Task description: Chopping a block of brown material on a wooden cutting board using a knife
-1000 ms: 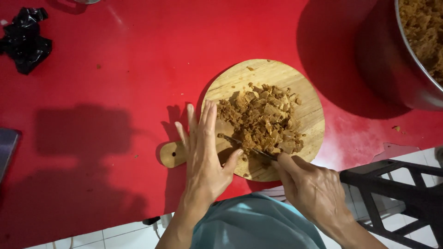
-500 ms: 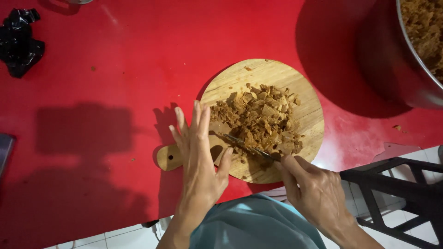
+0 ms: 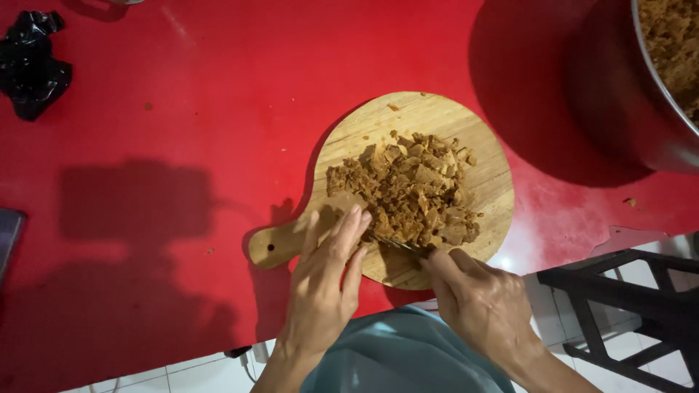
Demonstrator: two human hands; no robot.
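Right hand [image 3: 484, 306] wrapped round a knife [image 3: 400, 245] handle, fingers closed on it; thin blade runs from those fingers under the near edge of the brown heap [image 3: 411, 191]. Left hand [image 3: 324, 291] flat, fingers straight and close together, holding nothing, tips pressing the blade's far end beside the heap.

Heap sits mid-board [image 3: 408, 124], just beyond both sets of fingers. It looks crumbly and light, flaky chunks that would break apart if pinched; best moved by scooping on the blade, not by gripping. The knife is stiff and is best taken by the handle.

Count: one round wooden board with a stub handle left of the left fingers, one knife, one heap, one steel pot [image 3: 641, 109] far right, one black crumpled bag [image 3: 33, 62] far left, on the red bench [image 3: 182, 131].
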